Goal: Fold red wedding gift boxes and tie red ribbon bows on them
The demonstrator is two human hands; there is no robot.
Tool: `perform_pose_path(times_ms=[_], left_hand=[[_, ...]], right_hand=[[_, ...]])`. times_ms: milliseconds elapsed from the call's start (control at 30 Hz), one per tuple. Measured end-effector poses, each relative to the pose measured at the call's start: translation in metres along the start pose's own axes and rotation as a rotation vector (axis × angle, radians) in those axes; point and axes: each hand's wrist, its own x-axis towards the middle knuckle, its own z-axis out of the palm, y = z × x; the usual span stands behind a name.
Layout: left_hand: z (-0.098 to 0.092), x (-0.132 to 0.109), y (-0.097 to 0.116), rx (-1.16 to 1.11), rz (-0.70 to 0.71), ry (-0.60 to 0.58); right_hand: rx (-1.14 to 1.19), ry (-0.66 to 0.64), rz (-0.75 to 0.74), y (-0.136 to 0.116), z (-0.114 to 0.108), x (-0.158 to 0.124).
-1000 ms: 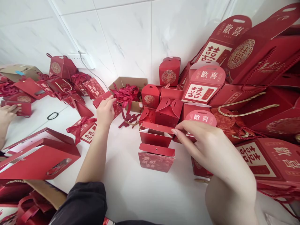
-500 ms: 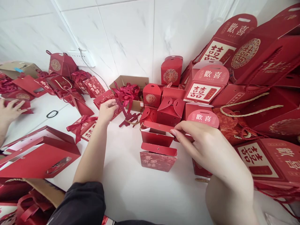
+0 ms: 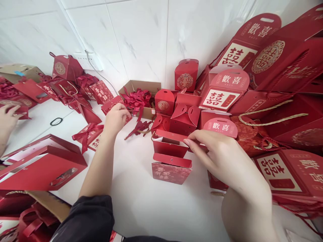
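white marbled tile wall [image 3: 141, 33] ran along the back, with a smooth white tabletop [image 3: 141, 201] in front of it. biggest thing on there was a heap of glossy red printed cardboard gift boxes [image 3: 252, 101] piled up the right side. next down, a long red cardboard box with a cut-out window [image 3: 30, 171] sat over on the left, well apart from the small stuff. back near the wall was a brown cardboard carton of shiny dark red ribbon [image 3: 148, 88].

ok so the one that mattered: a small plain red cardboard box with its top open [image 3: 169, 148]. it stood on the tabletop just behind a small red cardboard box with a pale print [image 3: 171, 173], and its long axis ran pretty much side to side, right end a bit closer to the wearer.

right hand [image 3: 217, 151] was easily the nearer one. the open box lay to its left, and thumb and index fingertip were pinched on the box's right corner.

left hand [image 3: 116, 117] was farther back and off to the left, fingers curled by a flat red patterned card box [image 3: 112, 103]; couldn't tell if it gripped anything. another person's hand [image 3: 8, 121] was way out at the left edge.

smallest bits: loose dark red ribbon strips [image 3: 141, 127], between the left hand and the open box.
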Motion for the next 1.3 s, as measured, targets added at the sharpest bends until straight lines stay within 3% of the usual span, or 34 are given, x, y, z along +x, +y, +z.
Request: perform_pose_path(times_ms=[100, 167, 233, 300, 367, 433, 533, 767, 833, 933, 1100, 1300], left_hand=[[-0.008, 0.002, 0.007, -0.225, -0.126, 0.066], [-0.017, 0.003, 0.020, -0.553, -0.306, 0.090], [-0.028, 0.000, 0.041, -0.928, -0.438, 0.033], [-0.040, -0.008, 0.070, -1.188, -0.454, -0.018], [-0.048, -0.020, 0.101, -1.311, -0.407, -0.050], [-0.052, -0.033, 0.127, -1.371, -0.343, -0.203], [-0.053, -0.046, 0.150, -1.417, -0.262, -0.398], [-0.059, -0.048, 0.147, -1.376, -0.196, -0.409], [-0.063, -0.050, 0.148, -1.260, -0.131, -0.371], [-0.068, -0.055, 0.152, -1.047, 0.036, -0.169], [-0.071, -0.062, 0.156, -0.823, 0.422, 0.130], [-0.075, -0.062, 0.156, -0.695, 0.591, 0.134]], right_hand=[[-0.002, 0.004, 0.001, 0.000, -0.001, 0.000], [0.006, 0.013, 0.004, -0.001, -0.002, 0.001], [0.053, 0.016, 0.007, -0.005, -0.001, 0.003], [0.172, 0.017, 0.007, -0.010, 0.003, 0.006], [0.343, 0.054, 0.013, -0.017, 0.010, 0.008], [0.506, 0.137, 0.025, -0.023, 0.018, 0.011], [0.652, 0.272, 0.042, -0.028, 0.029, 0.013], [0.761, 0.422, 0.099, -0.023, 0.026, 0.012], [0.712, 0.446, 0.080, -0.021, 0.021, 0.010], [0.641, 0.444, -0.038, -0.019, 0.013, 0.005], [0.662, 0.272, -0.340, -0.016, 0.003, -0.005], [0.673, -0.055, -0.400, -0.007, -0.004, -0.006]])
